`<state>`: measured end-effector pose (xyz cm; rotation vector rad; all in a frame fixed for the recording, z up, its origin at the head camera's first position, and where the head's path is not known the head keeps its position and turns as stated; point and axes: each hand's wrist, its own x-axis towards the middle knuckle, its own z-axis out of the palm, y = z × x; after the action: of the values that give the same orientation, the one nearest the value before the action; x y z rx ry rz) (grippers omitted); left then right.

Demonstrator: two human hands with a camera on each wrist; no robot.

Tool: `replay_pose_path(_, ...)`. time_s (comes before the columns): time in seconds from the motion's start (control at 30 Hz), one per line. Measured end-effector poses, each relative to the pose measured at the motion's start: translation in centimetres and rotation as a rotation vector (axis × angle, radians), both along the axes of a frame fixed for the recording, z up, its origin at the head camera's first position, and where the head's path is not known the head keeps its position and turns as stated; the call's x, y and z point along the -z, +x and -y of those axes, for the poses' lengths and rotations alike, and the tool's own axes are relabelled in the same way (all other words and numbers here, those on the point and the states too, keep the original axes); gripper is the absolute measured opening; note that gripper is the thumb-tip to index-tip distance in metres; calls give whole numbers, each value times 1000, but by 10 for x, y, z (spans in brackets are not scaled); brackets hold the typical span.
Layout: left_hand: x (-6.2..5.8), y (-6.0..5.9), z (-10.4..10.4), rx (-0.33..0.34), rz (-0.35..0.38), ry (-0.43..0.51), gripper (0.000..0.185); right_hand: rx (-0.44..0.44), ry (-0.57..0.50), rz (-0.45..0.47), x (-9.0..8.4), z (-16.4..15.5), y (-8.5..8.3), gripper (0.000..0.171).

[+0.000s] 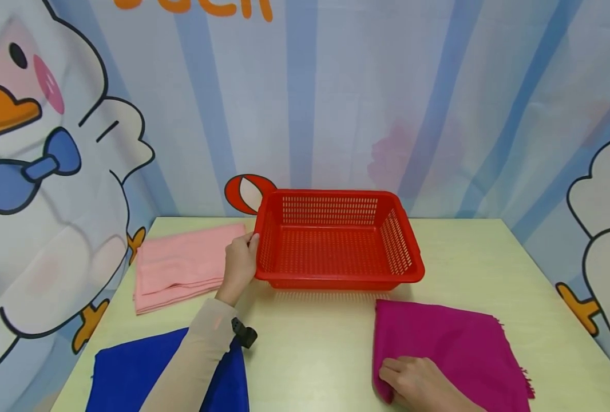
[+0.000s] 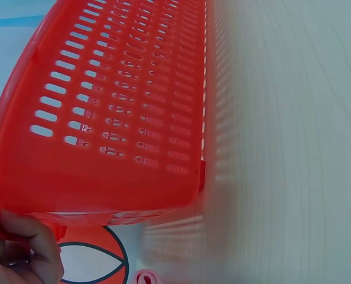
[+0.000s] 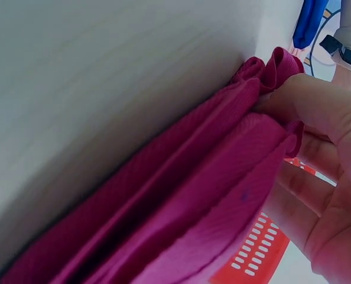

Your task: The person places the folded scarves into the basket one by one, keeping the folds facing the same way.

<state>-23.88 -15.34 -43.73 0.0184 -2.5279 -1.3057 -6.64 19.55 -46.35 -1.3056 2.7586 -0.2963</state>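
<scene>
A red plastic basket (image 1: 336, 282) with slotted walls stands at the back middle of the table. My left hand (image 1: 240, 264) grips its left rim; in the left wrist view the fingers (image 2: 36, 242) curl under that rim. At the front right lies a folded magenta cloth (image 1: 449, 337) with a fringed right edge. My right hand (image 1: 413, 380) pinches its left edge. Seen from the right wrist, the thumb and fingers hold several stacked layers of the magenta cloth (image 3: 181, 177) at one corner.
A folded pink cloth (image 1: 181, 260) lies at the back left of the pale table (image 1: 310, 343). A blue cloth (image 1: 130, 366) lies at the front left, partly hidden under my left forearm. A printed curtain (image 1: 346, 103) hangs behind the table and along its sides.
</scene>
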Motion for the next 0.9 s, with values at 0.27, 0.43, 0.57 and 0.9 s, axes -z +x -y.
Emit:
replay_pose_path(0.27,2,-3,-1,5,12,2,34,-13,-9,0,2,6,0,22)
replay_pose_path(0.43,0,-2,-2,1,17,5,33,-33,-8,-20,2,9,0,22)
replay_pose_path(0.57,0,-2,-1,-5,8,2,33,-53,-13,-41,2,12,-1,24)
replay_pose_path(0.9,0,0,0,-9,16,4,32,-64,-40,3,2,22,-1,36)
